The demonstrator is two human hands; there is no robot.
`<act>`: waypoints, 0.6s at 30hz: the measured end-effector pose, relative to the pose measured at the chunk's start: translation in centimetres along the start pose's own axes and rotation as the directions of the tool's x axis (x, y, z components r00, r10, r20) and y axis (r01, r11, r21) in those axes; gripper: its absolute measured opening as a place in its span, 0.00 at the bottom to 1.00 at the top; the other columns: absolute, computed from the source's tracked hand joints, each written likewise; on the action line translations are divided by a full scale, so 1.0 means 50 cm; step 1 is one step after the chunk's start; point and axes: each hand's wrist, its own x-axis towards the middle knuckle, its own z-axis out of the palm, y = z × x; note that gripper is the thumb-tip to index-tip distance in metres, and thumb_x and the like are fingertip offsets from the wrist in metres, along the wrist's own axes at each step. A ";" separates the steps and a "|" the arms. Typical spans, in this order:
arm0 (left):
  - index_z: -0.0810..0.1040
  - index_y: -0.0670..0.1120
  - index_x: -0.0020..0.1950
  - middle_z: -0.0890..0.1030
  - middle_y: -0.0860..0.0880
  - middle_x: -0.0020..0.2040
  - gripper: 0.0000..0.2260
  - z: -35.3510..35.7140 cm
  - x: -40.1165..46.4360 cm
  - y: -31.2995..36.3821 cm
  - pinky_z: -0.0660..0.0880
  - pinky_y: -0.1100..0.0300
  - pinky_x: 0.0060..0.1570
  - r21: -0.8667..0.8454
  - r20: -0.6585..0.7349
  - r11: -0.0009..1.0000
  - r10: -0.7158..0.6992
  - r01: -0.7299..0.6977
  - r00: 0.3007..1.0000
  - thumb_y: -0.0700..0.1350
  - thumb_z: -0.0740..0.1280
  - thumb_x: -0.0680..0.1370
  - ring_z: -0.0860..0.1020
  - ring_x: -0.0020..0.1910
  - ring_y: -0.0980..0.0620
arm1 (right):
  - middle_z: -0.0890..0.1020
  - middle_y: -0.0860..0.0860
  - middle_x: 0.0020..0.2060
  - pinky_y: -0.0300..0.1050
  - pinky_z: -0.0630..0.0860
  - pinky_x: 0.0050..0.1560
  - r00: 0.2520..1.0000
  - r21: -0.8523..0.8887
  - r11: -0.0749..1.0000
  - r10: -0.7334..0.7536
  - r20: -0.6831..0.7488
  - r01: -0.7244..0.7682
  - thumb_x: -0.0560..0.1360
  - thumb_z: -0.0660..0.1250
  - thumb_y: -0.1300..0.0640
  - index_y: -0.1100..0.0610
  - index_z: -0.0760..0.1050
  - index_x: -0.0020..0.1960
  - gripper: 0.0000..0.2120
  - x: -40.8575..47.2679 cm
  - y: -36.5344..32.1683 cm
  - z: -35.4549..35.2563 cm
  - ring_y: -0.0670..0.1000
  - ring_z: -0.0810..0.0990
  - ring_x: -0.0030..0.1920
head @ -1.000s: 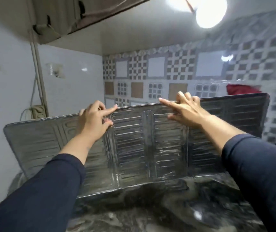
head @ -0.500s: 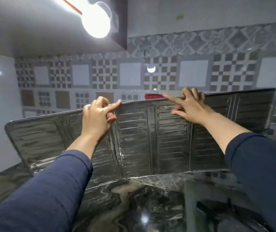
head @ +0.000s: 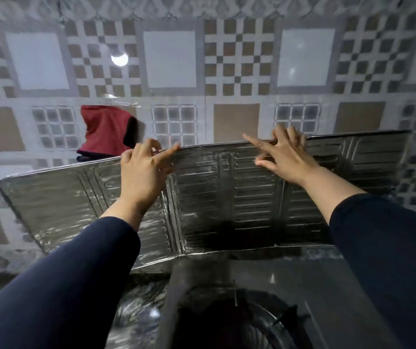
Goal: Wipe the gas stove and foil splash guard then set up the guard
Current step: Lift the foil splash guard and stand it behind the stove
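The ribbed foil splash guard (head: 227,197) stands upright across the middle of the view, its folded panels spread wide in front of the tiled wall. My left hand (head: 141,172) grips its top edge left of centre, index finger stretched along the rim. My right hand (head: 282,154) holds the top edge right of centre, fingers hooked over the back. Below the guard, the dark gas stove (head: 239,311) shows its glossy top and a burner grate at the bottom of the frame.
A red cloth (head: 106,132) hangs on the patterned tile wall (head: 171,59) behind the guard's left part. A dark marbled countertop (head: 136,311) lies left of the stove. My dark blue sleeves cover both lower corners.
The view has swung right and down: the lamp and ceiling are gone, the stove has come into sight. Both hands keep their grip on the guard's top edge, now over the stove's rear.
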 end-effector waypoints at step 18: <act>0.69 0.56 0.70 0.77 0.46 0.56 0.20 0.199 -0.089 0.073 0.66 0.47 0.58 -0.047 0.268 0.999 0.040 -0.028 0.963 0.46 0.62 0.78 0.75 0.55 0.42 | 0.71 0.55 0.57 0.64 0.51 0.68 0.997 0.012 0.998 0.061 0.052 -0.062 0.78 0.59 0.45 0.35 0.52 0.73 0.27 -0.117 0.066 0.221 0.59 0.68 0.61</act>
